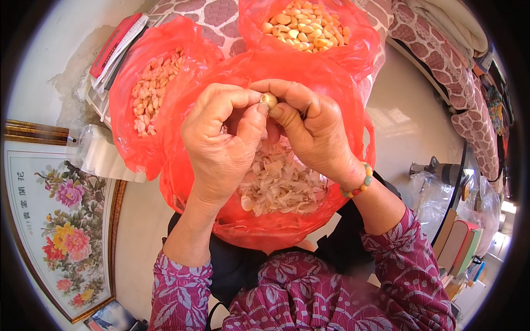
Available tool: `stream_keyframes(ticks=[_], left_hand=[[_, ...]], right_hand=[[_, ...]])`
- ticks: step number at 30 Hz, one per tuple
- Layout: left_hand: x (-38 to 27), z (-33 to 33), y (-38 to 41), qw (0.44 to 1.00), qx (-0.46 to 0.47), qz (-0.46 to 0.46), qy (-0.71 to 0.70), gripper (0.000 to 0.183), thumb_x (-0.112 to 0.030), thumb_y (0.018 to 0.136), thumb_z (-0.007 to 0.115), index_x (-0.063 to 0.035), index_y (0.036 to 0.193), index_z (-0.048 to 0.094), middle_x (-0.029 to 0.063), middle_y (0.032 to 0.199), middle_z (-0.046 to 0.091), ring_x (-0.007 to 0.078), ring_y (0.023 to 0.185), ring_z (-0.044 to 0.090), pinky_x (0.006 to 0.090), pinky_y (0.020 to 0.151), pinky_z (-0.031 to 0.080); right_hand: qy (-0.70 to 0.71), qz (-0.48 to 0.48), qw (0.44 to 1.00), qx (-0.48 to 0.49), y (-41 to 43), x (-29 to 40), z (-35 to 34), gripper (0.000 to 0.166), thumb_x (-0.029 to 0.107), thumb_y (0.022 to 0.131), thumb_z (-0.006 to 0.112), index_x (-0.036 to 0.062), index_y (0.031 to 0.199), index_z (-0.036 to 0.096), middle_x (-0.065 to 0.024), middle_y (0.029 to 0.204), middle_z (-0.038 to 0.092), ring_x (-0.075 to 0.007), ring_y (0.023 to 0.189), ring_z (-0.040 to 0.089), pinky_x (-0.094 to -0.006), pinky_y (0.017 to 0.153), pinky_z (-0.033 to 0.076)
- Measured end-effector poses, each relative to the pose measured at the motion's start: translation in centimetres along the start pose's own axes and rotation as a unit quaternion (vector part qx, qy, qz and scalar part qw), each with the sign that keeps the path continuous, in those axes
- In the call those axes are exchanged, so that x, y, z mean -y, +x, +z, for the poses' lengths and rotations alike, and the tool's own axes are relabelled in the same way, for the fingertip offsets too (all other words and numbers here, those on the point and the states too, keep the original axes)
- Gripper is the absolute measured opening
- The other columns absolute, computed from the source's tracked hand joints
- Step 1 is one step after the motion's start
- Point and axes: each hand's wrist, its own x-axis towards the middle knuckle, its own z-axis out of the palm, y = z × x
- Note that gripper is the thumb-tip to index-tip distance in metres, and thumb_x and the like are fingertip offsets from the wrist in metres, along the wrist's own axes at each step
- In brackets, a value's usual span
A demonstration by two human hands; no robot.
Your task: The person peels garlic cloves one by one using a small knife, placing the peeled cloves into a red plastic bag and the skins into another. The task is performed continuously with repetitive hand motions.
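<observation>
A single garlic clove [269, 100] is pinched between the fingertips of my left hand [225, 134] and my right hand [316, 126]. Both thumbs press on it from below, and the fingers partly cover it. Beneath my hands spreads a red plastic bag [331, 74] with a heap of dry, papery garlic skins [285, 182] inside. Farther off, another red bag [252, 31] holds peeled garlic cloves [306, 29]. To the left, a third red bag [120, 120] contains pinkish cloves [151, 95] that look unpeeled.
Beyond the bags lies a giraffe-patterned cloth [219, 18]. A stack of books and papers [120, 49] stands at upper left, above a white packet of tissue [107, 153]. A framed flower picture [66, 231] leans at left. Books [459, 244] and clear plastic [432, 202] sit at right.
</observation>
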Motion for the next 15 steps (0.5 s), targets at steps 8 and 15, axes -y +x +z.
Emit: stream_keyframes(ticks=[8, 15], left_hand=[[-0.03, 0.13, 0.05, 0.998, 0.002, -0.024, -0.063, 0.01, 0.01, 0.077, 0.061, 0.0006, 0.08, 0.059, 0.0023, 0.077, 0.056, 0.0043, 0.059, 0.05, 0.0188, 0.051, 0.04], [0.54, 0.31, 0.03, 0.999, -0.009, 0.033, -0.001, 0.011, 0.01, 0.076, 0.061, -0.0003, 0.079, 0.057, 0.0031, 0.074, 0.055, 0.0056, 0.057, 0.048, 0.0198, 0.048, 0.038]], right_hand=[[-0.023, -0.022, 0.999, -0.005, -0.14, -0.26, 0.12, 0.016, 0.001, 0.091, 0.051, 0.0008, 0.106, 0.057, -0.0056, 0.07, 0.06, -0.0102, 0.055, 0.056, -0.024, 0.051, 0.047], [-0.006, -0.014, 1.0, -0.005, -0.17, -0.5, 0.35, 0.016, 0.0, 0.091, 0.051, 0.0015, 0.106, 0.057, -0.0058, 0.07, 0.06, -0.0108, 0.054, 0.057, -0.0242, 0.051, 0.047]])
